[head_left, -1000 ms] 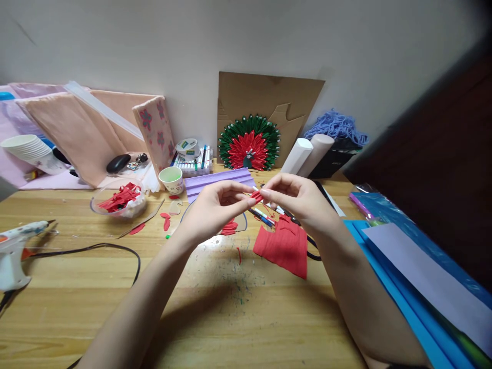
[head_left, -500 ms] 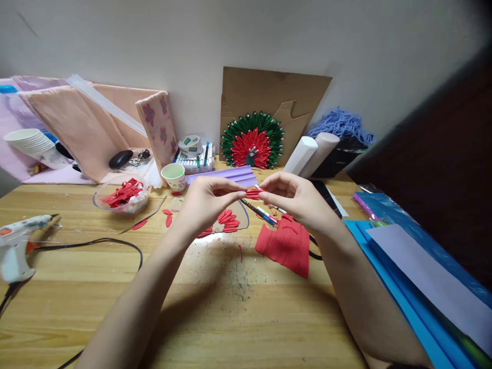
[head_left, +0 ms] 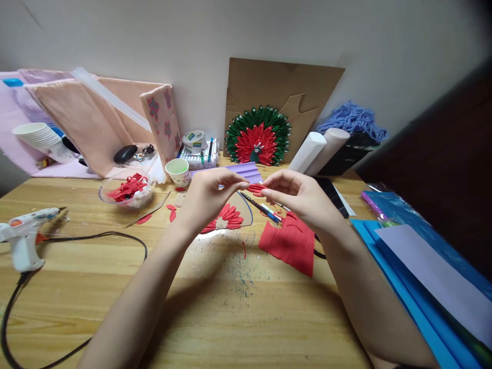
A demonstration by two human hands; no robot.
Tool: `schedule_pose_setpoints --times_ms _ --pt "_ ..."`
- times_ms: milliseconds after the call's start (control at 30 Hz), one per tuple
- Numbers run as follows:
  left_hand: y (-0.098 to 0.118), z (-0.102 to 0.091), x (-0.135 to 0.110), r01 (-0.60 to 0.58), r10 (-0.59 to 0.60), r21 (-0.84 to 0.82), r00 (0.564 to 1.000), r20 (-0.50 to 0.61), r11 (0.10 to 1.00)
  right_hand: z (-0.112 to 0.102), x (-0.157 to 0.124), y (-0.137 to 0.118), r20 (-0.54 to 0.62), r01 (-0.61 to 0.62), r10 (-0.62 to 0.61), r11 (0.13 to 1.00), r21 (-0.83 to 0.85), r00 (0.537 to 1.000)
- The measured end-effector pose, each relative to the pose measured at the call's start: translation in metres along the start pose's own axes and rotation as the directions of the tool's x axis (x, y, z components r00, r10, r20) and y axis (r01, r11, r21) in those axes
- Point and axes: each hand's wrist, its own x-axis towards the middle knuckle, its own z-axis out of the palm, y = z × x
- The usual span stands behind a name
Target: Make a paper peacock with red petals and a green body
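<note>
You are, it seems, working on shaping a small red paper piece (head_left: 254, 188), and the next move is probably calling for a light, even grip so that nothing is slipping or tearing.

On the left, a white glue gun (head_left: 25, 241) is resting on the surface (head_left: 230, 318), and a clear bowl (head_left: 102, 197) farther right is holding red strips (head_left: 128, 187). Next, your left hand (head_left: 207, 193) is pinching the left end of the red paper piece between thumb and fingers. Below, a cardboard piece (head_left: 245, 204) is carrying red petals (head_left: 232, 218).

Between your 2 hands, raised off the surface, the red paper piece is spanning from 1 set of fingertips to the other. Your right hand (head_left: 298, 197) is pinching its right end, thumb against fingers. Nearer, below that hand, a red sheet (head_left: 290, 246) is lying flat, with pens (head_left: 272, 213) beside its far left part.
</note>
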Motion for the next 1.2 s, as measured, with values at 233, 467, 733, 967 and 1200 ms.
schedule_pose_setpoints --times_ms 233,467,733,967,1200 --pt "0.003 -0.002 0.001 -0.093 0.094 0.038 0.995 -0.044 0.995 0.000 0.001 0.002 -0.025 -0.020 0.023 0.995 0.098 0.999" --pt "-0.001 -0.004 0.001 -0.190 0.190 -0.016 0.982 -0.004 0.982 -0.002 0.002 0.002 -0.010 -0.100 0.104 0.974 0.203 0.995" --pt "0.001 -0.006 0.001 -0.219 0.222 0.106 0.975 -0.010 0.970 -0.004 0.002 0.003 0.005 -0.079 0.079 0.987 0.137 0.997" --pt "0.002 -0.005 0.001 -0.309 0.318 0.156 0.948 -0.035 0.938 -0.003 -0.004 -0.006 -0.135 0.125 -0.131 0.991 -0.052 0.982" --pt "0.005 -0.005 0.001 -0.367 0.373 0.216 0.928 0.010 0.905 -0.001 -0.016 -0.017 -0.033 0.337 -0.373 0.869 -0.363 0.927"
